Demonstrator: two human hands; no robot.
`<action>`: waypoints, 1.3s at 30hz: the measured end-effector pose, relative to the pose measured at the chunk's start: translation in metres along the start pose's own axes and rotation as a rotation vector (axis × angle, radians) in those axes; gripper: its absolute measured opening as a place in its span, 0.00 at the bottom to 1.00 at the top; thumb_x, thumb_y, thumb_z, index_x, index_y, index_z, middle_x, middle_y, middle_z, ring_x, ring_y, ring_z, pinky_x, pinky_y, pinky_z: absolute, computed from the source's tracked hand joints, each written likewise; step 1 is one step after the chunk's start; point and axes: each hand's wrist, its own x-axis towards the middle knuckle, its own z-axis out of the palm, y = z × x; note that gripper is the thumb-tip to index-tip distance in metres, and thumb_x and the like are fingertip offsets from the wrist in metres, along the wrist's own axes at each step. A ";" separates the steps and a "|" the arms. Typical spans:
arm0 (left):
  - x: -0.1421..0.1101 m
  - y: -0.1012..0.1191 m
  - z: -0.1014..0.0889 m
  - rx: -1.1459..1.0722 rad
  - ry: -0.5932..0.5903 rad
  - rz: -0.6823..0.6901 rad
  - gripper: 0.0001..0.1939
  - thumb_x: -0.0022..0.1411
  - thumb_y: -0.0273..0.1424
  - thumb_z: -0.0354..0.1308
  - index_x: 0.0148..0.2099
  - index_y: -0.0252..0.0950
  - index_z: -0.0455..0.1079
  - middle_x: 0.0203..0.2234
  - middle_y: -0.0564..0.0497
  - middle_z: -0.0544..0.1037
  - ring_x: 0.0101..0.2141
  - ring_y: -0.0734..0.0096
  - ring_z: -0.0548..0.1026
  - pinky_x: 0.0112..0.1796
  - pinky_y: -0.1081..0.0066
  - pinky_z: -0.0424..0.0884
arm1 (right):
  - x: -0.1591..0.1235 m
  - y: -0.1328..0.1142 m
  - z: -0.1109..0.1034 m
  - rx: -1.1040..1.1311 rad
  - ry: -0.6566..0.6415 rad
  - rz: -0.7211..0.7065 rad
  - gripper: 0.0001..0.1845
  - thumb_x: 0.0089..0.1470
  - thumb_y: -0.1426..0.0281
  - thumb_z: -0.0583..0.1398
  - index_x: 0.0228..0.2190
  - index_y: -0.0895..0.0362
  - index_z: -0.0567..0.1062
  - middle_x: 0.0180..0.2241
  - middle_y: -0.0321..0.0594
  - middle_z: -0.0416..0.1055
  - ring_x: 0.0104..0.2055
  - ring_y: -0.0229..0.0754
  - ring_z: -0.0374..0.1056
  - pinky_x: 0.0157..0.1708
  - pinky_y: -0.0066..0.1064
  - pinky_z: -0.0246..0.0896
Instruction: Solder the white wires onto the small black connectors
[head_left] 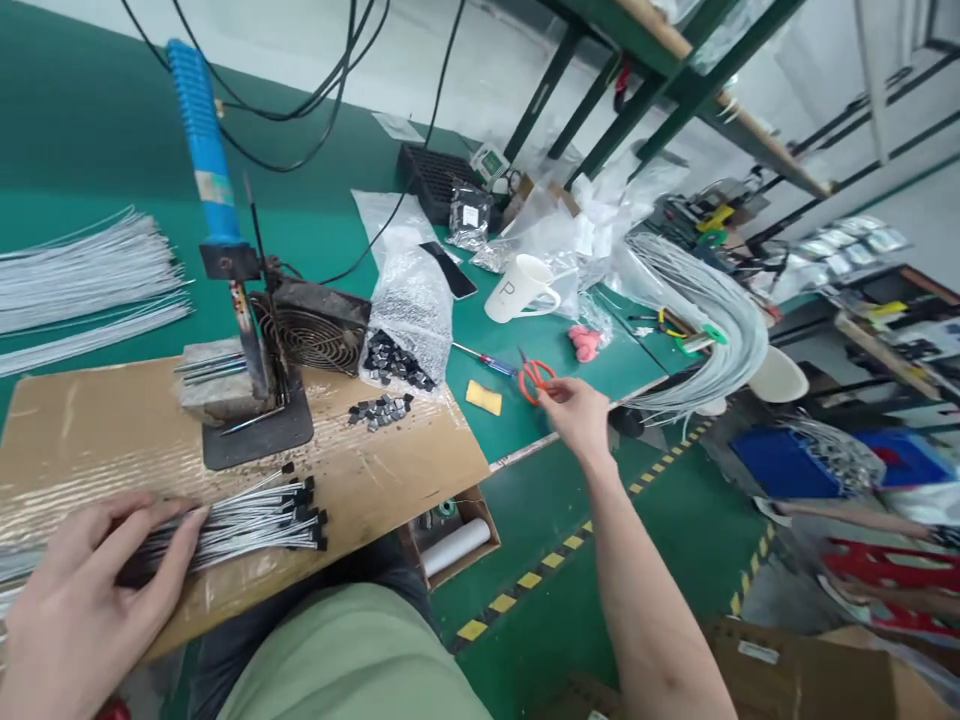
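My left hand [105, 590] lies over a bundle of thin grey wires [259, 522] on the cardboard sheet, fingers and thumb closed around it. Black connectors [311, 515] cap the wires' right ends. Stretched out to the right, my right hand [581, 415] pinches the orange handle of a pair of scissors [534, 370] near the table edge. A screwdriver [491, 362] with a blue handle lies just left of the scissors. Close by is a yellow sponge [484, 398]. Small black connector pieces [382, 411] are heaped beside an open bubble-wrap bag [412, 310].
A blue-handled soldering iron [206, 160] stands upright in its stand, beside a black fan [319, 325]. More wires [90, 270] lie at left. A white mug [521, 288], pink putty-like lump [583, 342] and coiled wires [720, 310] are at right. Cables hang above.
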 end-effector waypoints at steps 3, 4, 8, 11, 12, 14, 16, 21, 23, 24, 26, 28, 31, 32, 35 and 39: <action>0.001 0.011 -0.004 0.106 -0.050 0.044 0.09 0.69 0.37 0.61 0.51 0.46 0.71 0.47 0.48 0.74 0.50 0.42 0.75 0.50 0.50 0.70 | -0.009 0.002 -0.006 -0.028 0.048 0.024 0.25 0.54 0.51 0.62 0.35 0.62 0.82 0.36 0.56 0.80 0.36 0.53 0.74 0.46 0.47 0.70; 0.001 0.014 -0.006 0.095 -0.061 0.059 0.09 0.69 0.35 0.61 0.51 0.46 0.71 0.47 0.49 0.74 0.50 0.43 0.76 0.51 0.50 0.70 | -0.012 -0.001 -0.004 -0.022 0.041 0.021 0.27 0.54 0.48 0.61 0.35 0.61 0.82 0.36 0.57 0.80 0.36 0.53 0.74 0.46 0.48 0.69; 0.003 0.017 -0.009 0.079 -0.066 0.128 0.12 0.67 0.32 0.63 0.52 0.46 0.73 0.46 0.48 0.75 0.48 0.47 0.77 0.51 0.51 0.72 | -0.027 -0.026 0.012 0.064 -0.099 -0.008 0.30 0.50 0.41 0.65 0.32 0.57 0.83 0.36 0.52 0.81 0.34 0.50 0.74 0.45 0.45 0.70; 0.003 0.016 -0.008 0.092 -0.040 0.158 0.12 0.67 0.31 0.64 0.52 0.43 0.75 0.46 0.46 0.78 0.47 0.50 0.79 0.51 0.54 0.73 | -0.033 -0.039 0.025 0.137 -0.138 0.024 0.29 0.44 0.43 0.69 0.33 0.56 0.82 0.34 0.49 0.81 0.31 0.49 0.73 0.41 0.45 0.70; 0.003 0.015 -0.008 0.096 -0.035 0.160 0.12 0.67 0.31 0.64 0.52 0.42 0.75 0.46 0.45 0.79 0.47 0.50 0.79 0.52 0.54 0.73 | -0.034 -0.041 0.028 0.170 -0.134 0.048 0.29 0.43 0.44 0.69 0.32 0.57 0.81 0.33 0.49 0.80 0.31 0.48 0.73 0.39 0.44 0.71; 0.003 0.016 -0.007 0.096 -0.032 0.164 0.12 0.68 0.32 0.64 0.53 0.41 0.76 0.47 0.43 0.80 0.47 0.50 0.79 0.53 0.54 0.73 | -0.037 -0.043 0.032 0.251 -0.118 0.095 0.29 0.42 0.43 0.69 0.32 0.56 0.78 0.31 0.49 0.80 0.31 0.49 0.75 0.37 0.44 0.73; 0.004 0.017 -0.008 0.095 -0.041 0.178 0.13 0.68 0.32 0.63 0.54 0.40 0.76 0.47 0.42 0.81 0.47 0.50 0.80 0.52 0.54 0.73 | -0.040 -0.046 0.034 0.325 -0.095 0.126 0.31 0.41 0.41 0.68 0.33 0.55 0.75 0.32 0.49 0.80 0.33 0.50 0.77 0.39 0.44 0.75; 0.009 0.023 -0.010 0.186 -0.107 0.222 0.20 0.72 0.31 0.60 0.63 0.38 0.71 0.52 0.39 0.78 0.51 0.47 0.77 0.52 0.51 0.72 | -0.049 -0.060 0.034 0.297 -0.034 0.160 0.31 0.41 0.46 0.71 0.38 0.57 0.79 0.38 0.51 0.79 0.41 0.54 0.75 0.47 0.51 0.71; 0.011 0.024 -0.010 0.200 -0.170 0.267 0.20 0.72 0.31 0.59 0.64 0.37 0.70 0.52 0.38 0.76 0.51 0.46 0.76 0.50 0.50 0.72 | -0.051 -0.066 0.034 0.258 -0.050 0.161 0.27 0.39 0.50 0.73 0.34 0.57 0.82 0.38 0.50 0.79 0.39 0.54 0.73 0.50 0.54 0.68; 0.012 0.024 -0.009 0.187 -0.203 0.294 0.18 0.73 0.31 0.59 0.62 0.37 0.71 0.51 0.38 0.76 0.50 0.46 0.75 0.49 0.51 0.72 | -0.053 -0.068 0.035 0.256 -0.062 0.166 0.25 0.38 0.51 0.74 0.32 0.57 0.82 0.36 0.49 0.79 0.38 0.53 0.72 0.50 0.54 0.67; 0.012 0.024 -0.008 0.130 -0.234 0.341 0.13 0.72 0.29 0.59 0.57 0.37 0.72 0.48 0.40 0.75 0.47 0.49 0.75 0.47 0.54 0.71 | -0.055 -0.070 0.037 0.294 -0.075 0.184 0.22 0.40 0.52 0.73 0.30 0.57 0.82 0.34 0.47 0.79 0.36 0.51 0.72 0.48 0.52 0.67; 0.011 0.022 -0.006 0.076 -0.228 0.364 0.08 0.72 0.26 0.58 0.51 0.38 0.72 0.45 0.42 0.75 0.44 0.54 0.75 0.46 0.56 0.70 | -0.057 -0.070 0.039 0.367 -0.058 0.202 0.22 0.42 0.52 0.72 0.30 0.56 0.80 0.32 0.45 0.79 0.36 0.50 0.74 0.46 0.48 0.69; 0.013 0.021 -0.004 0.031 -0.204 0.342 0.04 0.72 0.26 0.58 0.47 0.39 0.72 0.43 0.44 0.74 0.42 0.58 0.75 0.46 0.59 0.68 | -0.058 -0.070 0.036 0.503 0.032 0.231 0.23 0.42 0.53 0.72 0.33 0.56 0.76 0.32 0.40 0.77 0.35 0.45 0.75 0.43 0.42 0.72; 0.014 0.021 -0.004 0.024 -0.202 0.322 0.04 0.72 0.26 0.58 0.47 0.39 0.72 0.43 0.44 0.74 0.43 0.59 0.75 0.47 0.60 0.67 | -0.058 -0.072 0.033 0.545 0.076 0.244 0.24 0.43 0.53 0.73 0.34 0.56 0.75 0.32 0.39 0.77 0.34 0.44 0.74 0.42 0.40 0.72; 0.021 0.026 -0.006 0.023 -0.212 0.259 0.05 0.73 0.29 0.58 0.49 0.39 0.74 0.45 0.46 0.76 0.46 0.61 0.77 0.49 0.63 0.68 | -0.061 -0.091 0.022 0.684 0.147 0.271 0.24 0.44 0.55 0.74 0.38 0.56 0.77 0.33 0.36 0.76 0.33 0.39 0.73 0.40 0.35 0.72; 0.030 0.039 -0.013 0.022 -0.245 0.163 0.07 0.74 0.34 0.59 0.50 0.41 0.76 0.48 0.48 0.79 0.47 0.63 0.79 0.47 0.67 0.72 | -0.078 -0.150 0.025 0.986 -0.070 0.263 0.18 0.45 0.64 0.76 0.38 0.54 0.82 0.36 0.39 0.81 0.37 0.39 0.76 0.42 0.32 0.73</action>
